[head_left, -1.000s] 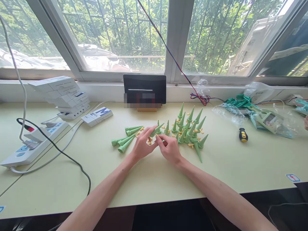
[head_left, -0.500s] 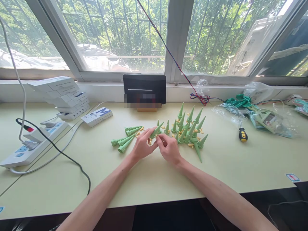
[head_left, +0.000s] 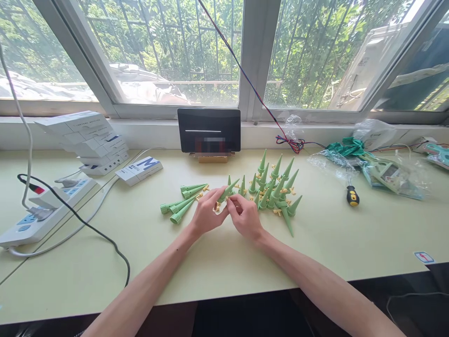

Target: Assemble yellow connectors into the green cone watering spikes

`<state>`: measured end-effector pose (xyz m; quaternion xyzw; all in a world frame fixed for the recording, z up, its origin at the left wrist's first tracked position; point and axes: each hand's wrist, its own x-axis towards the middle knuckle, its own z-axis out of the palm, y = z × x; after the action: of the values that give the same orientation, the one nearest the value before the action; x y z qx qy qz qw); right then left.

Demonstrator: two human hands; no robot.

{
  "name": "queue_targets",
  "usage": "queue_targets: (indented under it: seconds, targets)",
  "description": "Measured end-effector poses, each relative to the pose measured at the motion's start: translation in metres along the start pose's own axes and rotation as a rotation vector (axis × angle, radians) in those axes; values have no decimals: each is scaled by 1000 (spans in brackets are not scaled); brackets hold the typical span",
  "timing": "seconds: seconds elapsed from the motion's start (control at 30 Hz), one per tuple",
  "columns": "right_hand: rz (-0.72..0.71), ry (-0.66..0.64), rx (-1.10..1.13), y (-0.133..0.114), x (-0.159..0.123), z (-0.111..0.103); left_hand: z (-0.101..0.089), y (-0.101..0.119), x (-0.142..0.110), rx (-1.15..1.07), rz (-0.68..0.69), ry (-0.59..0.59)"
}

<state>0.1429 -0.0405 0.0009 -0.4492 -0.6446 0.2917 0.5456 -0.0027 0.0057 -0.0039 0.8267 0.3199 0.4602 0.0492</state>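
My left hand point(head_left: 206, 213) is closed around a green plastic cone point(head_left: 228, 188), which tilts with its tip up and to the right. The fingers of my right hand point(head_left: 244, 216) pinch at the cone's lower end, on what looks like a small yellow valve point(head_left: 226, 200), mostly hidden by the fingertips. Left of my hands, several long green cones point(head_left: 182, 206) lie on their sides, some with yellow valves at the narrow end. To the right, several green cones point(head_left: 277, 189) stand point up in a cluster with yellow valves among them; one lies tipped over at the front.
A tablet point(head_left: 209, 131) stands at the back by the window. White boxes point(head_left: 94, 140), a flat box point(head_left: 139, 170) and a power strip point(head_left: 66, 210) with cables are at left. A screwdriver point(head_left: 352, 195) and plastic bags point(head_left: 393, 173) lie at right.
The whole view has shifted slightly to the left. Both hands keep the same grip on the cone and its lower end.
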Motion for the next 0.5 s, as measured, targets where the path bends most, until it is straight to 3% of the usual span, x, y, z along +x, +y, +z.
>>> queue_targets:
  seconds: [0.5]
  targets:
    - [52,35,3,-4,0,-1,-3,0,3,1,55,51]
